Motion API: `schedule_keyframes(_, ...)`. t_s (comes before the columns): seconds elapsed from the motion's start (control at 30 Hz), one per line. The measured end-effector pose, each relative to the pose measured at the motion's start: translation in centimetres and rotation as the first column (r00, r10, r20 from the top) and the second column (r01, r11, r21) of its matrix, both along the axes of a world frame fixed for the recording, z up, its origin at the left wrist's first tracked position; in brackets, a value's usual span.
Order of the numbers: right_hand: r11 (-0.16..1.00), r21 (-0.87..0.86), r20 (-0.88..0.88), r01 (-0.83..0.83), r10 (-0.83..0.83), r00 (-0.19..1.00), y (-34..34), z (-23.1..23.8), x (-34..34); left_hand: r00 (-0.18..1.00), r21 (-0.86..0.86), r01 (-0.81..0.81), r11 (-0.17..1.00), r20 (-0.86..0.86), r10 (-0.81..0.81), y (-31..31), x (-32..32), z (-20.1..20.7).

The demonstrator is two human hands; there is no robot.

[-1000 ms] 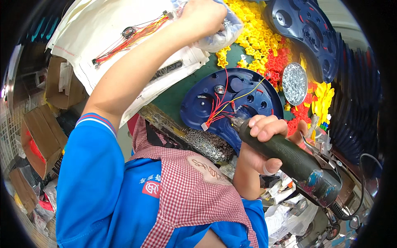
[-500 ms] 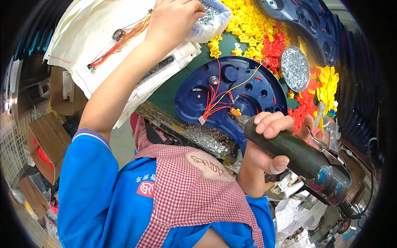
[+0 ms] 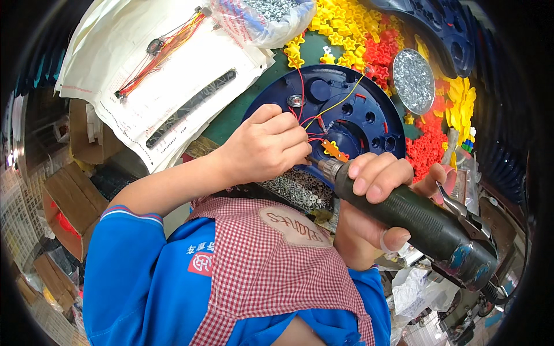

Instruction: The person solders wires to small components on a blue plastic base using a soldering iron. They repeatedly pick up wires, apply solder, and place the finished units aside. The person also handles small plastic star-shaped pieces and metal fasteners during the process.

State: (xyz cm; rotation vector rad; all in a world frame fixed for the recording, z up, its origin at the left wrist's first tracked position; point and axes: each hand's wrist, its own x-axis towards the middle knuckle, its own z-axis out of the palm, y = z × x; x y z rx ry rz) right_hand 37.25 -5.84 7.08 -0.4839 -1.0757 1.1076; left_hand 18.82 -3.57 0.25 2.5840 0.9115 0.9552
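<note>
My right hand (image 3: 378, 193) is wrapped round a dark green electric screwdriver (image 3: 427, 230), whose bit points left toward my other hand. Fingers pinched together, my left hand (image 3: 268, 144) is at the tip of the bit; whatever is between the fingertips is too small or hidden. Both hands are over the near edge of a dark blue curved plastic shell (image 3: 369, 106). Inside the shell are red and yellow wires (image 3: 301, 86), a small round speaker (image 3: 295, 101) and a small orange board (image 3: 340, 154) with a yellow star-shaped piece. My left hand covers the shell's near left part.
A clear bag of screws (image 3: 271, 10) and a wire bundle (image 3: 164, 49) rest on white paper (image 3: 115, 69). Yellow star pieces (image 3: 340, 23), red pieces (image 3: 424, 150) and a metal dish of screws (image 3: 413, 81) lie beyond the shell. Loose screws (image 3: 297, 187) fill a tray nearer me.
My left hand has come back from the bag of screws to the screwdriver's tip. The screwdriver has shifted slightly, still in my right hand.
</note>
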Motion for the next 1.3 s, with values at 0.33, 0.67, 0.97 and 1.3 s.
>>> schedule_keyframes(0.33, 0.999, -0.038, -0.004, 0.008, -0.008, 1.000, -0.3, -0.1, 0.4, 1.000, -0.081, -0.017, 0.997, 0.022, 0.019, -0.1, 0.2, 1.5)
schedule_keyframes(0.67, 0.946, -0.011, 0.103, 0.325, -0.322, 0.941, -2.0, -1.1, 4.6, 0.966, -0.047, -0.232, 0.972, -0.125, 0.225, 4.4, -1.3, 2.0)
schedule_keyframes(0.97, 0.795, 0.041, 0.416, 0.605, -0.564, 0.713, -9.4, -2.9, 10.5, 0.951, -0.104, -0.165, 0.981, -0.280, 0.130, 4.4, -0.1, 1.8)
schedule_keyframes(1.3, 0.736, 0.035, 0.256, 0.676, -0.661, 0.705, -10.2, -5.1, 11.2, 0.936, 0.006, -0.146, 0.989, -0.324, 0.140, 4.2, 0.4, 0.7)
